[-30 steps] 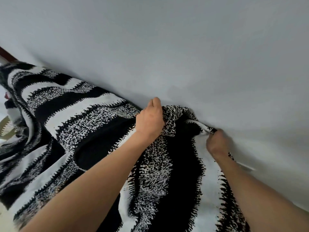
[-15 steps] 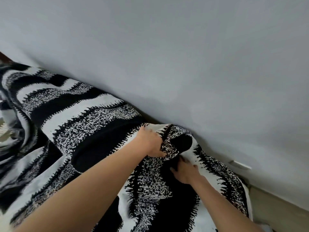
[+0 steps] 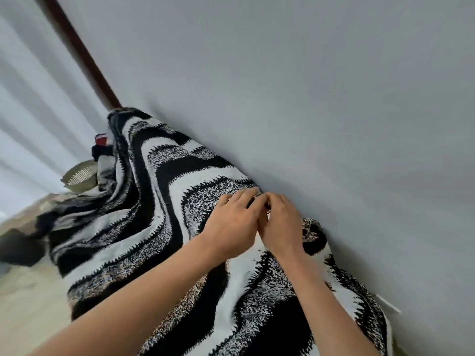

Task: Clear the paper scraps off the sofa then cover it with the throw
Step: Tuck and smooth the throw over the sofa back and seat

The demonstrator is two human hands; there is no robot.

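Observation:
The black-and-white striped throw [image 3: 180, 191] lies draped over the sofa, which is fully hidden beneath it, right against the grey wall. My left hand [image 3: 232, 224] rests on the throw's top ridge with its fingers stretched out flat. My right hand [image 3: 281, 227] sits right beside it, touching it, fingers bent over a fold of the throw at the wall. No paper scraps are in sight.
The grey wall [image 3: 334, 111] runs directly behind the sofa. A dark wooden trim [image 3: 82, 52] and pale curtain [image 3: 30, 98] stand at the far left. A woven basket [image 3: 79, 176] and a red-and-black object [image 3: 101, 142] sit beyond the throw. Beige floor [image 3: 23, 291] lies at left.
My view swung left along the sofa. Both hands moved up to the ridge by the wall and came together; my left hand let go of the bunched fabric and lies flat.

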